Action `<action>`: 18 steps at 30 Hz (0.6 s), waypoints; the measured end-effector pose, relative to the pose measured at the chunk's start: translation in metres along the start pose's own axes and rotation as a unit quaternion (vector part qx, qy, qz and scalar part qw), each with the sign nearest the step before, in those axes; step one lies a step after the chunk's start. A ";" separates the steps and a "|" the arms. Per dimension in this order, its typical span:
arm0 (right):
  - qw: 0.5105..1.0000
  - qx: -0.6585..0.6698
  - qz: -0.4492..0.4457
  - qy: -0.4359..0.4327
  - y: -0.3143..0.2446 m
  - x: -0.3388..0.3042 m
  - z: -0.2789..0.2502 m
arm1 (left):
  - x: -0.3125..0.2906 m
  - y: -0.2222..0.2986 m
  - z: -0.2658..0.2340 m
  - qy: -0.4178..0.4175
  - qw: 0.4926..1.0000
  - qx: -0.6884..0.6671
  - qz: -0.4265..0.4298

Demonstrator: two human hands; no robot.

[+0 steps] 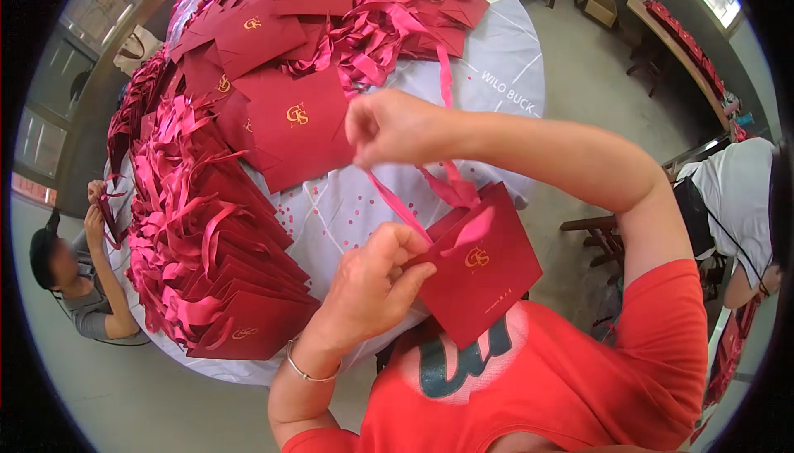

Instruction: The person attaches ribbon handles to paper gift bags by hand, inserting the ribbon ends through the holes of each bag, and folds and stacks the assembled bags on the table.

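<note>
A small dark red paper gift bag (488, 267) with a gold emblem hangs tilted in front of my chest, at the table's near edge. My left hand (372, 283), wearing a bracelet, pinches the bag's upper left edge between thumb and fingers. Above it, my right hand (395, 129) is closed on a pink ribbon (395, 202) that stretches down to the bag's opening. Another loop of ribbon stands up from the bag's top. My right fingertips are slightly blurred. Just left of that hand lies a flat red bag (294, 122) on the pile.
A long row of red bags with pink ribbons (207, 246) fills the table's left side. More ribbons (372, 31) and bags cover its far part. Pink confetti dots the white tablecloth (331, 213). One person (70, 279) sits at left, another (732, 205) at right. A cardboard box (597, 7) stands behind.
</note>
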State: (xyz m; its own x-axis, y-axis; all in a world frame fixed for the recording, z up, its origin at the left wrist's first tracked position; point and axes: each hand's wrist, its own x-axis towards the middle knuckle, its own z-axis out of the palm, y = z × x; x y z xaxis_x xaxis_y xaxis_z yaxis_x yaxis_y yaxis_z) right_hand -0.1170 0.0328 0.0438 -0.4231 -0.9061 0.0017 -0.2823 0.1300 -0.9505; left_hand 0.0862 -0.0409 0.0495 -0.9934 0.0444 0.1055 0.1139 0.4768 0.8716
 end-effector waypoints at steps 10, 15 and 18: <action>0.997 -0.009 -0.057 0.050 0.009 0.000 -0.012 | 0.006 -0.002 -0.002 -0.020 0.998 -0.017 -0.057; 0.961 -0.264 -0.025 0.083 0.002 -0.066 -0.032 | 0.008 -0.011 -0.007 -0.007 0.999 0.031 -0.033; 0.953 -0.276 0.110 0.060 -0.003 -0.109 -0.033 | 0.007 -0.013 -0.008 0.009 1.000 0.019 -0.023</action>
State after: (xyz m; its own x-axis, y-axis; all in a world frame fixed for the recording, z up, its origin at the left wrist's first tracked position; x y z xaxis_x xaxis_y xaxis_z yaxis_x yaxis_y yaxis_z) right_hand -0.0983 0.1441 0.0570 -0.6101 -0.7845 -0.1109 -0.5718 0.5329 -0.6237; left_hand 0.0781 -0.0541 0.0426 -0.9971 0.0055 0.0756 0.0679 0.5101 0.8574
